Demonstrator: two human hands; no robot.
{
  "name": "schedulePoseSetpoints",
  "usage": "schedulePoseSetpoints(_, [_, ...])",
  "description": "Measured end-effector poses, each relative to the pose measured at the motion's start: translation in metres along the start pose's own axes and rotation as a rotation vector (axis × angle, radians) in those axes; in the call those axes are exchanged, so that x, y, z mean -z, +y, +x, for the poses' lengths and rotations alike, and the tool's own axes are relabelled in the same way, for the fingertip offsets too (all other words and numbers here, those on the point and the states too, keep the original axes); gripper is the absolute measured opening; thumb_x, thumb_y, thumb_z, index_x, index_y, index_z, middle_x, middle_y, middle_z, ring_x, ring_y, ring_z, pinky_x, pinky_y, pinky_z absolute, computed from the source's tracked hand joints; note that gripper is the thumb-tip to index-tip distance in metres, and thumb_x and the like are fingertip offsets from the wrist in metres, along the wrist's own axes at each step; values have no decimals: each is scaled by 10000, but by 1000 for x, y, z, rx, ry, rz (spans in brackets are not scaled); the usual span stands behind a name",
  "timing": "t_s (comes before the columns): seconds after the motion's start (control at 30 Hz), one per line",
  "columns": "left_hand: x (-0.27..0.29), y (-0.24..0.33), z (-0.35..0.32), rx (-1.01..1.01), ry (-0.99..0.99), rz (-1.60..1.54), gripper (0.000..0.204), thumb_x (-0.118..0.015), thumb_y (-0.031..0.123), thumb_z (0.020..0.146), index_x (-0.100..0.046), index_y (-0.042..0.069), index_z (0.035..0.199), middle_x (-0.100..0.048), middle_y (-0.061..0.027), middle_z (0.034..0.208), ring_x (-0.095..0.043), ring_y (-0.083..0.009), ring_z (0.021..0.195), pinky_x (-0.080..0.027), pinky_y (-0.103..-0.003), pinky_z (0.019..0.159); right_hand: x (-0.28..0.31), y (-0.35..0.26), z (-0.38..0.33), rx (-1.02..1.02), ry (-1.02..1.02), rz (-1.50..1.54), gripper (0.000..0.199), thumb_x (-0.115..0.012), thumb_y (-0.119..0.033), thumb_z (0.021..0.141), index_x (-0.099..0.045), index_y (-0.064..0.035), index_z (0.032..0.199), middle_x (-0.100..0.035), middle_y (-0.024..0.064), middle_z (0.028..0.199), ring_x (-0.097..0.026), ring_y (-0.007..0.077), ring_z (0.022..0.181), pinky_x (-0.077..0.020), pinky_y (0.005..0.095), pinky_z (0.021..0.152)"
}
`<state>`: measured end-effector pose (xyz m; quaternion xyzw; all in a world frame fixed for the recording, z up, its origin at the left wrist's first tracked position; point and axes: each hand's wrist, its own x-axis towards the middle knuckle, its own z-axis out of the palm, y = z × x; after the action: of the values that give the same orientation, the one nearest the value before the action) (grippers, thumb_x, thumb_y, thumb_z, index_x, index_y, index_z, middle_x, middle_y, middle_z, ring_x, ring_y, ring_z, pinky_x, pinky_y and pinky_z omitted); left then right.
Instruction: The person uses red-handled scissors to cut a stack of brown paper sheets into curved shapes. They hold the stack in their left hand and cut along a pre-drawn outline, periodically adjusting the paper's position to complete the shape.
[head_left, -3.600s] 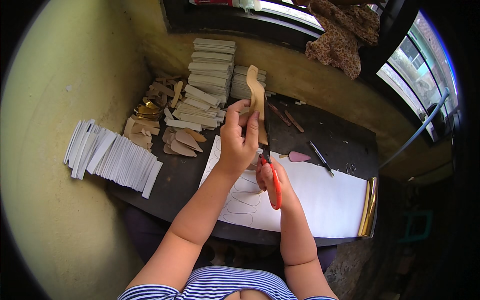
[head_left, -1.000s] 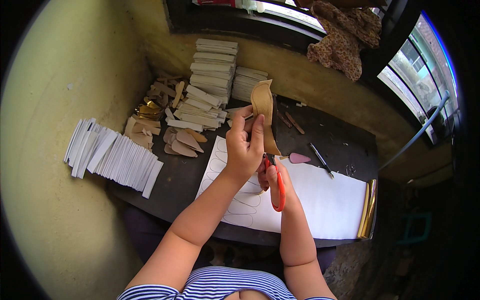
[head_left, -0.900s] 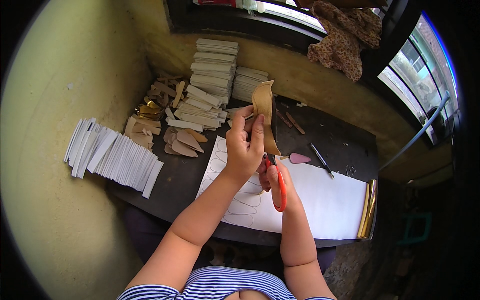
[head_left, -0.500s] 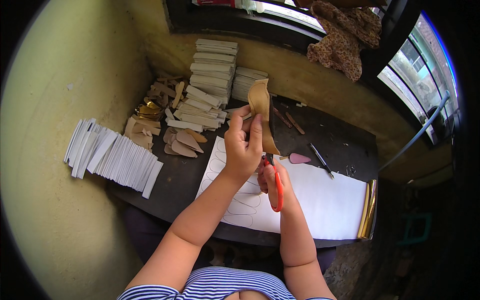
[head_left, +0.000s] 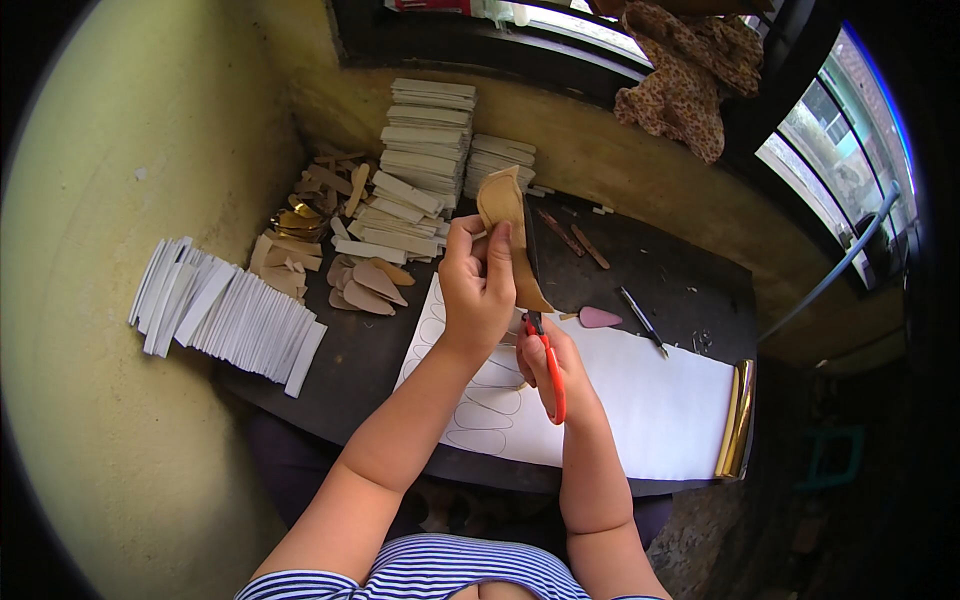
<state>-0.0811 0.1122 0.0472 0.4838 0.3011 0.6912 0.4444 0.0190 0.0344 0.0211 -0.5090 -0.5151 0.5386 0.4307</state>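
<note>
Head view: left hand holds the tan piece in a thumb-and-finger grip above the worktop; right hand has its grip closed round the scissors, blades alongside; the tan piece curls, so a loose pinch could let a cut wander.

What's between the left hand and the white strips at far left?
In the head view, a pile of tan leaf-shaped pieces on the black table, and an edge of the white paper.
</note>
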Motion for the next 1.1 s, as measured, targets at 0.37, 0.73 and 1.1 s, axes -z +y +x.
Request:
schedulePoseSetpoints(0.37, [-2, -8, -5, -138, -46, 85, 138, -494, 99, 892, -426, -16, 926, -611, -94, 724, -547, -59, 649, -422, -189, 550, -5, 0, 0, 116, 34, 38, 599, -420, -650, 785, -428, -51, 810, -349, -17, 592, -307, 81, 505, -277, 220, 461])
schedulePoseSetpoints(0.73, [-2, -8, -5, -49, -45, 26, 123, -473, 106, 901, -424, -5, 919, -591, -66, 720, -510, -38, 627, -401, -175, 534, -4, 2, 0, 47, 51, 77, 540, -463, -594, 804, -420, -56, 791, -356, -17, 585, -301, 74, 492, -255, 218, 442])
schedulePoseSetpoints(1.1, [-3, -2, -10, 66, -109, -4, 146, -482, 125, 901, -422, -7, 912, -582, -65, 738, -510, -43, 655, -406, -180, 564, 3, 10, 1, 91, 29, 75, 559, -522, -540, 804, -479, 0, 942, -446, 5, 768, -388, 87, 691, -356, 222, 600])
